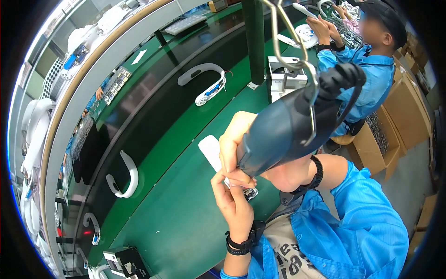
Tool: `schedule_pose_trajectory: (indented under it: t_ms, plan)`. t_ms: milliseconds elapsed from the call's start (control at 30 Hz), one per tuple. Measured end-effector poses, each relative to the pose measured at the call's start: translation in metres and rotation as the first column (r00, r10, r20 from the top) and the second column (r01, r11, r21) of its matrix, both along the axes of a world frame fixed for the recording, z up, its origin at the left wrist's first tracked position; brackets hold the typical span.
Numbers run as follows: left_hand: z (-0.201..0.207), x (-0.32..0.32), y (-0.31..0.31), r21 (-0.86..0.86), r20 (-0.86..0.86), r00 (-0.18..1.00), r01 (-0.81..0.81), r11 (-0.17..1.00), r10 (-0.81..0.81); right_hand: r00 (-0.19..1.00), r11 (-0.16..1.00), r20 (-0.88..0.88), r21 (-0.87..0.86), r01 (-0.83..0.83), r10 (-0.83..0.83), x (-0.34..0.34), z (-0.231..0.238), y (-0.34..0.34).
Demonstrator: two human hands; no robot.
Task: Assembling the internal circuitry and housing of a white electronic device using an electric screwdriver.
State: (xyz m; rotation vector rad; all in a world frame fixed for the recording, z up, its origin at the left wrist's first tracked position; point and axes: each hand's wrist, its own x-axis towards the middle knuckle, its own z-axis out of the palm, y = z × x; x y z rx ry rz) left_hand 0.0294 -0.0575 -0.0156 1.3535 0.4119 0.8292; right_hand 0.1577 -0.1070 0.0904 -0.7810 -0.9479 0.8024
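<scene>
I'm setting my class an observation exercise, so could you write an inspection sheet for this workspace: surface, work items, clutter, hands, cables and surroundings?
Surface: green bench, bearing a small white scrap.
Work items: dark handheld tool, a metal hook in front of it; white part, partly hidden by fingers.
Clutter: curved white pieces spaced along the bench; black-and-white box at lower left.
Hands: right hand wraps the tool; left hand holds the white part.
Cables: black ribbed cord end on the tool.
Surroundings: co-worker in blue at upper right; cardboard boxes nearby.

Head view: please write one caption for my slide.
Over a green bench, the right hand grips a dark tool while the left hand holds a white part.
</scene>
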Motion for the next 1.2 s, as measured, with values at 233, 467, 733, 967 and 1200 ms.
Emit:
schedule_pose_trajectory:
  t_ms: [233, 467, 733, 967, 1200]
  plan:
    - [-0.005, -0.002, 0.002, 0.028, -0.03, 0.999, 0.012, 1.0, -0.011, 0.984, 0.983, 0.11, 0.1, -0.151, 0.139, 0.011, -0.028, 0.004]
    - [-0.019, -0.006, 0.003, -0.029, 0.034, 0.999, -0.013, 1.0, 0.014, 0.948, 0.973, 0.283, 0.135, -0.188, 0.144, 0.012, -0.05, 0.031]
    - [-0.02, 0.0, -0.003, 0.004, 0.023, 0.999, -0.036, 0.999, 0.036, 0.968, 0.989, 0.252, 0.148, -0.016, -0.022, 0.003, -0.014, 0.012]
    - [-0.003, 0.004, -0.006, -0.023, -0.057, 0.998, -0.011, 1.0, 0.01, 0.978, 0.916, -0.132, 0.349, 0.197, -0.16, 0.057, -0.021, -0.035]
    - [-0.009, 0.014, -0.008, 0.003, -0.01, 0.999, 0.041, 0.999, -0.041, 0.749, 0.733, 0.004, 0.205, 0.648, -0.663, 0.189, -0.102, -0.082]
